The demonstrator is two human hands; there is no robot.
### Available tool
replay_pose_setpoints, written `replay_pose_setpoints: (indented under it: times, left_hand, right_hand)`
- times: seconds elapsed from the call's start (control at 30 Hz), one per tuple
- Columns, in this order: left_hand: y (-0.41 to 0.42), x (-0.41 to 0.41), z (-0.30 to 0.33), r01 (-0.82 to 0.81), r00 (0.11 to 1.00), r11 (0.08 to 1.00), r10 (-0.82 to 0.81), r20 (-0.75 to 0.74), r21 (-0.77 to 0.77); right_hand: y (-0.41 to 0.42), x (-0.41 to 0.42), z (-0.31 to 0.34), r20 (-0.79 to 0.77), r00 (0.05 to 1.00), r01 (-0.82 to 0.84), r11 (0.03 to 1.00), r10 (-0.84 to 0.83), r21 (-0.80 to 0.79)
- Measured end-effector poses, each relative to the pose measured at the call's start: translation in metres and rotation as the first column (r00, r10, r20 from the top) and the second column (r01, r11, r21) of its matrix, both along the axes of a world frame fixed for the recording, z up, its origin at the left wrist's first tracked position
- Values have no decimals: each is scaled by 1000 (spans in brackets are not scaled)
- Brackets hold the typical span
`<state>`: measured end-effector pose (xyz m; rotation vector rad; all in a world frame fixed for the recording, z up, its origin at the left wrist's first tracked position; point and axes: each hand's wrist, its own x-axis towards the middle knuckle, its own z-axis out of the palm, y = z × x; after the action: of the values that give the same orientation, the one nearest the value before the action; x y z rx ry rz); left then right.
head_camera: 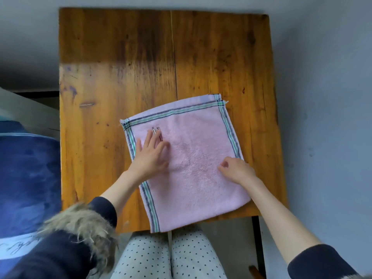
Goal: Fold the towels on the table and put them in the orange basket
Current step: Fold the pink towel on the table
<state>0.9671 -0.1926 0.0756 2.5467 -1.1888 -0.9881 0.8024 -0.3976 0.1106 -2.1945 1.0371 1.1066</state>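
A pink towel (193, 168) with green and dark striped borders lies spread flat on the near right part of the wooden table (120, 77), its near edge hanging slightly over the table's front. My left hand (150, 154) rests flat on the towel's left part, fingers spread, beside a small embroidered mark. My right hand (237, 170) lies on the towel near its right edge, fingers loosely curled, with no fabric visibly pinched. No orange basket is in view.
A blue fabric-covered object (26, 178) stands to the left of the table. My knees in dotted trousers (171, 256) are under the table's front edge. A dark table leg (257, 238) shows at the near right. Grey floor surrounds the table.
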Motion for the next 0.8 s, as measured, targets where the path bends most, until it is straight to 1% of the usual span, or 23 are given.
replay_pose_setpoints:
  times: [0.03, 0.07, 0.13, 0.17, 0.23, 0.27, 0.37, 0.43, 0.53, 0.6, 0.7, 0.73, 0.77, 0.8]
  left_hand:
    - [3, 1, 0, -1, 1000, 999, 1, -12, -36]
    - [6, 3, 1, -16, 1000, 996, 15, -7, -92]
    - [10, 12, 3, -75, 994, 976, 88, 58, -204]
    - [12, 18, 3, -122, 985, 963, 146, 89, -239]
    - [14, 31, 3, -219, 952, 943, 263, 157, -253]
    - [16, 39, 1, -250, 931, 936, 303, 203, -248]
    - [17, 58, -6, -270, 890, 933, 337, 309, -239]
    - [13, 67, -9, -283, 878, 930, 350, 328, -235]
    - [6, 72, -12, -365, 830, 901, 428, 356, -232]
    - [4, 72, -12, -443, 817, 877, 480, 320, -185]
    - [11, 75, -9, -536, 810, 834, 551, 200, -130]
    - [14, 77, -4, -569, 800, 809, 586, 128, -151]
    - [19, 79, 2, -621, 774, 761, 633, 5, -190]
    - [23, 79, 10, -685, 728, 695, 667, -158, -220]
  right_hand:
    - [-4, 6, 2, 12, 1000, 26, 1000, -26, 18]
    - [-10, 14, 3, 54, 998, 41, 999, -41, 6]
    - [-21, 35, 4, 217, 974, 88, 994, -71, -68]
    - [-27, 47, 4, 310, 946, 133, 986, -95, -104]
    - [-38, 70, 0, 464, 874, 230, 963, -142, -139]
    - [-44, 81, -4, 509, 847, 259, 955, -152, -145]
    - [-58, 105, -15, 557, 808, 330, 931, -194, -154]
    - [-64, 113, -20, 565, 791, 377, 914, -233, -152]
    - [-65, 117, -25, 562, 784, 399, 908, -265, -128]
    - [-66, 116, -27, 583, 758, 431, 895, -293, -110]
    - [-68, 111, -20, 617, 647, 546, 837, -447, 34]
    - [-68, 108, -15, 615, 609, 569, 816, -501, 101]
    - [-68, 104, -8, 605, 583, 575, 801, -542, 164]
    - [-68, 99, -1, 596, 564, 569, 792, -572, 222]
